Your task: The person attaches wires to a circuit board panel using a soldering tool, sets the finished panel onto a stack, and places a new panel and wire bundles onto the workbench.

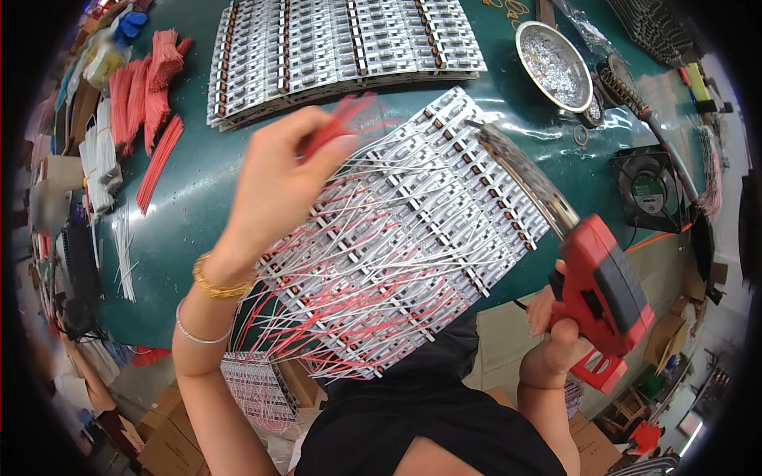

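A panel of small white circuit boards [468, 174] lies at a slant over the near edge of the green table. Many thin white and red wires [341, 262] stick out from its left and middle rows, lying loosely across it. Above the panel's far left side, my left hand [278, 170] is closed around a bunch of red wires [343, 123], whose far ends look blurred. My right hand [556, 333] grips a red and black soldering gun [601, 289] beside the panel's right edge. The gun's metal barrel and tip point at the panel's far right corner.
Stacked circuit board panels [341, 51] sit at the back. Bundles of red wire [159, 163] and loose white wires [125, 254] lie on the left. To the right are a metal bowl of silvery scraps [553, 67], a coiled iron stand [621, 83] and a black fan [649, 186].
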Demonstrator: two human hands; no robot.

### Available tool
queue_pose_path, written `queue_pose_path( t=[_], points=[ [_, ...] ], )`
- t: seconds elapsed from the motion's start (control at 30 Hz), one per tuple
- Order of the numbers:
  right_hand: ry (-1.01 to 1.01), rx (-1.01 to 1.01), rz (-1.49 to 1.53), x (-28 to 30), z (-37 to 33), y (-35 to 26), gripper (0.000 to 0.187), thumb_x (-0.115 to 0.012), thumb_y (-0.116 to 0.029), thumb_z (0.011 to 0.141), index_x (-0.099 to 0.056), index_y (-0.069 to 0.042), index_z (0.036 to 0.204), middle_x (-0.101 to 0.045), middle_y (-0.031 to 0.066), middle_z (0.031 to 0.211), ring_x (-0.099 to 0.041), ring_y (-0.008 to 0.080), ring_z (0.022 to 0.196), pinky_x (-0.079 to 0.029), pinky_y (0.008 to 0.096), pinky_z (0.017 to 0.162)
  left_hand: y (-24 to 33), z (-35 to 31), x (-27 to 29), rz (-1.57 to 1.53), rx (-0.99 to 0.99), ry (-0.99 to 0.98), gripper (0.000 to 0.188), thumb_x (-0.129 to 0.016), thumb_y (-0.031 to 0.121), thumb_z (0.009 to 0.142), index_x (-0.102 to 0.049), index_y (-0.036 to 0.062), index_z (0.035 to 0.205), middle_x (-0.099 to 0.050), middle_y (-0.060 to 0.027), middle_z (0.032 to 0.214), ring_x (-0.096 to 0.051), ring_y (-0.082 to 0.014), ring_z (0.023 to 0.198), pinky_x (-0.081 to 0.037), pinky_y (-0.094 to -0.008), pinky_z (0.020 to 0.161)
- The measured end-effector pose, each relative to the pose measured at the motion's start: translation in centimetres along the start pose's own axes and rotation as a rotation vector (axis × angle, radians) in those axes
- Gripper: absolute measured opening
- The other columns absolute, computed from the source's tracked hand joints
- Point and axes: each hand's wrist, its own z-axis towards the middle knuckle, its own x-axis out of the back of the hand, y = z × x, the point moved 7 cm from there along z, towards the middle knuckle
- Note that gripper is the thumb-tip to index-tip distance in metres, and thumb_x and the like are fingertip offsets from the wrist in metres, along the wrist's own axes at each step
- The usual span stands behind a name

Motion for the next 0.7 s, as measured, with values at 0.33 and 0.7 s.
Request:
queue_pose_path(
  t=[0.33,0.7],
  points=[
    [-0.028,-0.257,0.120,-4.3,2.2,-0.4,0.089,-0.060,-0.062,0.075,-0.042,0.016,0.113,-0.039,-0.0009,0.045,-0.038,0.0083,0.036,-0.032,0.0214,0.038,-1.4,2.8,-4.8,0.040,0.136,0.008,0.021,-0.064,0.015,0.081,-0.057,-0.0049,0.076,-0.057,-0.0148,0.065,-0.052,-0.0218,0.056,-0.042,-0.0351,0.056],
    [-0.068,-0.311,0.154,-4.9,2.6,0.7,0.072,-0.062,-0.055,0.080,-0.045,0.011,0.101,-0.040,0.0015,0.045,-0.038,0.0093,0.035,-0.033,0.0221,0.038,-1.5,2.8,-5.0,0.071,0.116,0.010,0.020,-0.064,0.013,0.080,-0.057,-0.0051,0.075,-0.058,-0.0161,0.066,-0.055,-0.0263,0.057,-0.043,-0.0368,0.055]
  ],
)
